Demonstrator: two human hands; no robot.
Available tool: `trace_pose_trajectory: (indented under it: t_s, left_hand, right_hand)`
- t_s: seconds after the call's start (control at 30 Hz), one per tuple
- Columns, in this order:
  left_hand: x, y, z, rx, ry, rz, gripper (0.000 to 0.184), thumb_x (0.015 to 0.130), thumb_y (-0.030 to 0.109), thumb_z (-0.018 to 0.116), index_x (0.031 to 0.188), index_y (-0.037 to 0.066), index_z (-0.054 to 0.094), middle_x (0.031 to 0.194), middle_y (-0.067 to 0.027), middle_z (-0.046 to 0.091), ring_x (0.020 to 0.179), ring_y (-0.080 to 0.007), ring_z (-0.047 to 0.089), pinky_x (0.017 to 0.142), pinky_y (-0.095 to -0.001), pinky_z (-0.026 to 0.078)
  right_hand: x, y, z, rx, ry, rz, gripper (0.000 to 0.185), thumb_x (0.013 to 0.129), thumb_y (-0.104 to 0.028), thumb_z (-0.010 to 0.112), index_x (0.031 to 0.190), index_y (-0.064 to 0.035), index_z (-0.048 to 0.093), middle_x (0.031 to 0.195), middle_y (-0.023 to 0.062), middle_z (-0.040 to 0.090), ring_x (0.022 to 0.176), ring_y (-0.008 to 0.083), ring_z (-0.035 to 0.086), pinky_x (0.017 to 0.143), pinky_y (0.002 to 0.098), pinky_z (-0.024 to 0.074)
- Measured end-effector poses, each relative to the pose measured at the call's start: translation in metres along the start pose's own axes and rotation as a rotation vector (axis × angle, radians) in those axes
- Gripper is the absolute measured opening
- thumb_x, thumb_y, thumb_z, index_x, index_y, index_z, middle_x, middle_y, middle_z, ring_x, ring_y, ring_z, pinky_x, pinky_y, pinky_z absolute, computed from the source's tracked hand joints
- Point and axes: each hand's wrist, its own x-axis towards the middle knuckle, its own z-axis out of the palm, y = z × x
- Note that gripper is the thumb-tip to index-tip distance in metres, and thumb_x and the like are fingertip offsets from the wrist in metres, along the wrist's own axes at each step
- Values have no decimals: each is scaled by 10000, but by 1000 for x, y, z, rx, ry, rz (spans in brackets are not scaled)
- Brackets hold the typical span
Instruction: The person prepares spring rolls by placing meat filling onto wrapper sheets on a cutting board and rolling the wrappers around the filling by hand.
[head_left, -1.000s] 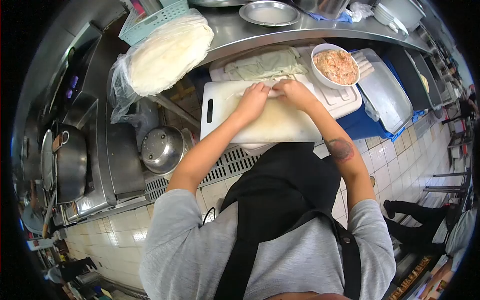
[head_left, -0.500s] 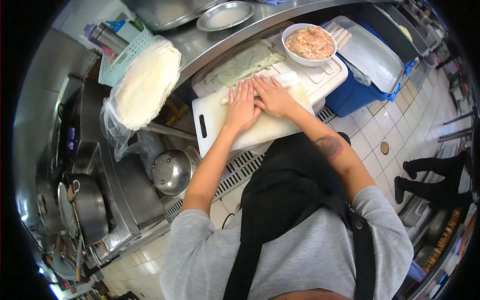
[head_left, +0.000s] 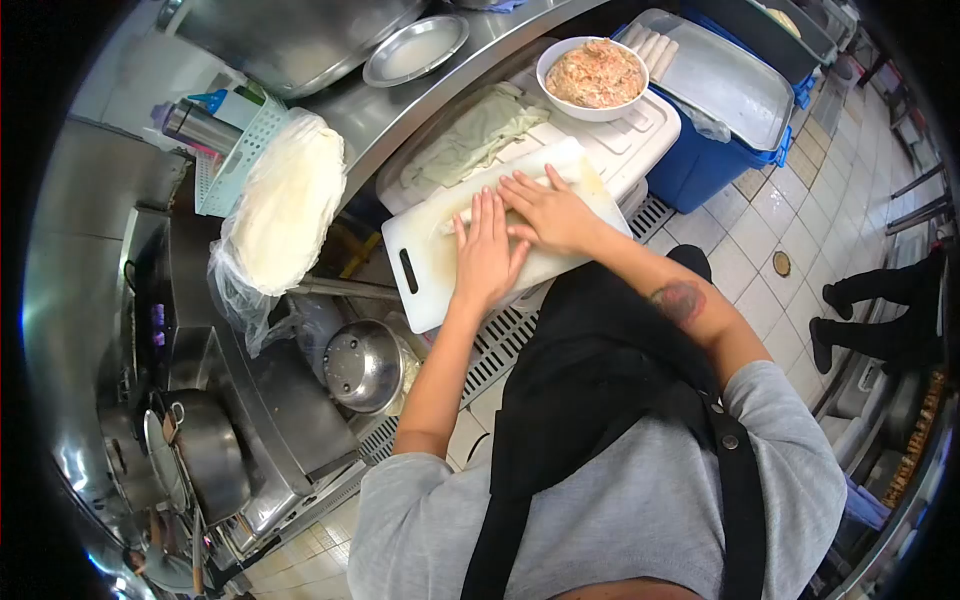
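A white cutting board (head_left: 415, 298) lies in front of me, with a pale rolled-up wrapper (head_left: 447, 229) across its upper part. My left hand (head_left: 485, 252) rests flat on the roll, fingers stretched out over its left half. Beside it, my right hand (head_left: 556, 218) presses on the right half, fingers spread and its thumb close to the left hand. Both palms hide most of the roll. Behind the board stands a white bowl (head_left: 592, 112) heaped with shredded orange-and-pale filling. Several finished-looking pale rolls (head_left: 652, 50) lie on a metal tray (head_left: 715, 75) to its right.
A stack of round white wrappers (head_left: 288, 205) on plastic leans by a teal basket (head_left: 243, 155). A folded green cloth (head_left: 475, 138) lies on the white lid (head_left: 640, 150). A metal plate (head_left: 415, 50), a perforated steel bowl (head_left: 362, 368) and a pot (head_left: 205, 450) stand around; another person's legs (head_left: 870, 310) show right.
Both hands have slid slightly toward me over the board, and the gap between them has widened. The camera view has turned a little.
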Motion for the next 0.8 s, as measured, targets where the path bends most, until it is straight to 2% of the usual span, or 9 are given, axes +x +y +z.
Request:
trace_pose_trajectory:
  t_s: [0.13,0.23,0.3,0.37,0.43,0.47,0.6,0.67,0.8]
  left_hand:
    - [36,-17,-8,44,-77,-68,844,945,472,538,1534,-44,224,1630,-226,148,1515,-377,132,1186,-607,86]
    - [10,10,-16,124,68,-8,871,930,504,549,1534,-37,230,1627,-240,143,1512,-407,110,1181,-617,86]
    - [-23,43,-15,21,31,-4,898,907,494,595,1537,-31,229,1629,-247,126,1512,-427,73,1177,-627,78]
    - [-53,70,-11,-16,66,13,797,855,361,703,1476,-5,365,1587,-254,238,1485,-437,178,1167,-629,142]
    - [-78,75,6,-127,239,98,620,767,210,788,1308,28,547,1453,-231,417,1375,-433,373,1134,-584,268]
    - [-83,81,9,-175,349,133,422,731,102,789,1122,51,639,1243,-167,551,1178,-365,537,1010,-490,404]
    - [-64,80,12,-171,392,219,246,766,20,719,1001,61,661,1027,-81,630,984,-285,607,835,-413,434]
    - [-55,65,20,-195,398,283,209,764,14,714,962,57,663,1002,-75,633,967,-282,614,844,-408,442]
    - [-40,47,33,-214,416,344,171,753,-7,705,909,53,669,964,-72,639,954,-284,620,856,-406,458]
  right_hand:
    - [42,20,-7,3,-164,32,705,967,-490,489,1504,-51,365,1578,103,359,1470,271,316,1159,619,226]
    - [49,19,-18,-35,-248,36,712,959,-478,508,1511,-56,356,1580,106,357,1470,261,316,1154,629,230]
    - [39,20,-6,4,-182,31,651,939,-396,556,1473,-56,404,1547,101,405,1440,258,367,1132,631,268]
    - [19,5,-5,-17,-110,1,519,951,-309,543,1413,-79,495,1505,93,461,1401,258,426,1097,627,321]
    - [9,-9,-28,14,-171,21,522,880,-276,638,1366,-111,540,1433,74,519,1355,248,473,1071,614,355]
    - [5,-13,-38,31,-206,30,529,844,-260,686,1342,-127,563,1396,64,548,1332,243,497,1058,608,372]
    - [1,-16,-43,1,-23,10,450,773,-221,748,1205,-145,645,1139,45,636,1159,249,602,939,586,453]
    - [6,-11,-32,-56,-37,26,418,736,-216,778,1135,-136,680,1023,59,651,1058,269,648,884,550,496]
    - [24,4,-22,-36,-131,18,245,730,-164,745,965,-100,726,982,101,685,961,314,690,798,474,553]
